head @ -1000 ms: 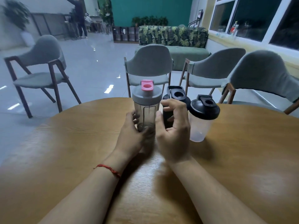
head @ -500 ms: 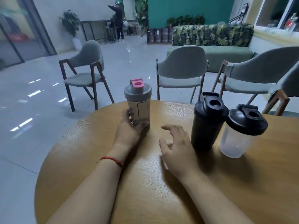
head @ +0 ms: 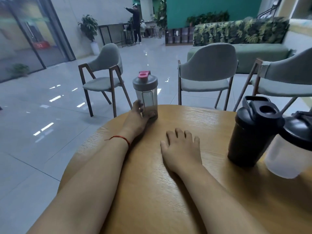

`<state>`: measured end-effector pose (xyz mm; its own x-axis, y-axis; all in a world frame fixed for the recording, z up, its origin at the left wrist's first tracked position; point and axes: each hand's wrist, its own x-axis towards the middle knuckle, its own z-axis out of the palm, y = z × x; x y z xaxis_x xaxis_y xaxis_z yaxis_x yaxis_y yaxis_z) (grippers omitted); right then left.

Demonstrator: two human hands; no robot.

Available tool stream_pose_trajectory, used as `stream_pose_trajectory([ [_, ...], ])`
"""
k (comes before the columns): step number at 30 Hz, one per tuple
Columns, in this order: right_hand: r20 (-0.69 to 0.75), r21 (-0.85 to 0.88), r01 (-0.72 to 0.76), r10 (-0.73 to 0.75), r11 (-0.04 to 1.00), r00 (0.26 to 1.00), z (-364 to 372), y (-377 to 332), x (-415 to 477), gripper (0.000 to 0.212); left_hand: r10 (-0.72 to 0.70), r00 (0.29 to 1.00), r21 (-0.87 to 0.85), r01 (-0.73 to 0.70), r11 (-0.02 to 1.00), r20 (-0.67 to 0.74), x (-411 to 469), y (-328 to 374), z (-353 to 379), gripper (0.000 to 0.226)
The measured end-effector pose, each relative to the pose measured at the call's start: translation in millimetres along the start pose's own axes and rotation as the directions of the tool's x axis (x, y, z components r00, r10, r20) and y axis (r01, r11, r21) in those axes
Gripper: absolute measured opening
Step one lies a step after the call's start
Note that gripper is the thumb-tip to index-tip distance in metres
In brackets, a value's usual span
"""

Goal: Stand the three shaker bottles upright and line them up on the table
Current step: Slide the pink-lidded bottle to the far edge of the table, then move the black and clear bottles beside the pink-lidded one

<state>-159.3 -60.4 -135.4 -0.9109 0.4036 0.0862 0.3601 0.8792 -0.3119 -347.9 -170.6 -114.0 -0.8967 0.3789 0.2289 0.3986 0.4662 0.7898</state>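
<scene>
Left hand (head: pixel 137 115) has slid the grey-lidded bottle (head: pixel 146 95) further out twd the far-left table (head: pixel 194 191) edge, fingers curled round its base. Right hand (head: pixel 181 149) has dropped flat on the wood, fingers spread, holding nothing. Black bottle (head: pixel 251 132) & clear bottle (head: pixel 287 154) stand upright, touching, well apart from the grey one. All 3 up, but the row looks gappy imo

No readable text, brand or number appears on any of the three bottles. The red panel (head: pixel 40 45) behind the glass door (head: pixel 32 36) at far left carries pale marks that resemble characters; they are too blurred to read. No label is visible on the chairs or the surface.
</scene>
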Motion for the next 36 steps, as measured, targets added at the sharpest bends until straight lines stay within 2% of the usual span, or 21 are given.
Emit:
stream_pose_trajectory([
  [10, -0.028, -0.025, -0.011, 0.011, 1.0, 1.0, 4, 0, 0, 0.057, -0.032, 0.999, -0.025, 0.033, 0.999, 0.035, 37, -12, -4, 0.09],
  [16, -0.03, -0.007, -0.009, 0.009, 1.0, 1.0, 2, -1, -1, 0.057, -0.039, 0.998, -0.045, 0.041, 0.998, 0.058, 38, -17, -3, 0.09],
  [20, -0.036, 0.008, -0.005, 0.005, 1.0, 0.999, -2, 0, -3, 0.056, -0.127, 0.989, -0.013, 0.128, 0.992, 0.07, 26, -16, -9, 0.124],
  [22, -0.035, 0.009, -0.007, 0.007, 1.0, 0.999, -4, 0, -2, 0.055, -0.184, 0.982, 0.066, 0.18, 0.981, 0.053, 10, -14, -10, 0.131],
  [24, -0.032, 0.003, -0.011, 0.011, 1.0, 0.999, -7, -1, -2, 0.055, -0.218, 0.976, 0.141, 0.215, 0.966, 0.002, -14, -11, -8, 0.125],
  [27, -0.047, 0.046, -0.026, 0.028, 0.999, 0.999, -11, -2, -5, 0.054, -0.229, 0.972, 0.234, 0.236, 0.943, -0.058, -56, 1, 5, 0.1],
  [29, -0.096, 0.097, -0.011, 0.02, 0.995, 0.995, -16, 0, -10, 0.053, -0.17, 0.985, 0.297, 0.172, 0.939, -0.032, -81, 12, 13, 0.08],
  [32, -0.255, 0.076, 0.08, -0.059, 0.994, 0.965, -37, 3, -30, 0.045, -0.016, 0.999, 0.399, -0.001, 0.917, 0.038, -93, 16, 18, 0.049],
  [36, -0.439, -0.011, 0.191, -0.176, 0.982, 0.881, -98, 8, -58, 0.04, 0.049, 0.995, 0.434, -0.083, 0.897, 0.09, -81, 14, 13, 0.031],
])
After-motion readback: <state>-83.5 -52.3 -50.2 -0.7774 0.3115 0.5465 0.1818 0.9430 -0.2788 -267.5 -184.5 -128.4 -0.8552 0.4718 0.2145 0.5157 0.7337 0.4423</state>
